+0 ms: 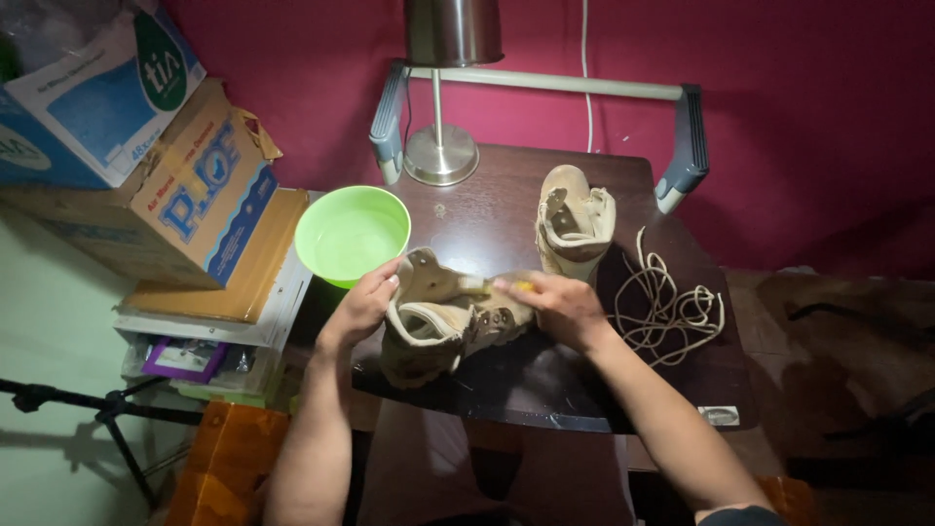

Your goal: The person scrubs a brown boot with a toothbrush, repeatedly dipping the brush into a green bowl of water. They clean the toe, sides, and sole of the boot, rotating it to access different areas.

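A tan boot [433, 326] lies on its side on the dark wooden table [545, 390]. My left hand [365, 307] grips the boot's upper collar. My right hand [555, 304] presses a small yellow object [524, 286], mostly hidden by the fingers, against the boot's side. A second tan boot [573, 222] stands upright behind my right hand. A heap of loose beige laces [667, 307] lies to the right of my right hand.
A lime-green bowl [351, 236] holding liquid sits at the table's left edge. A metal lamp base [440, 154] stands at the back, in front of a grey-handled bar [545, 83]. Cardboard boxes [185, 185] are stacked on a drawer unit at left. A tripod leg [107, 409] stands lower left.
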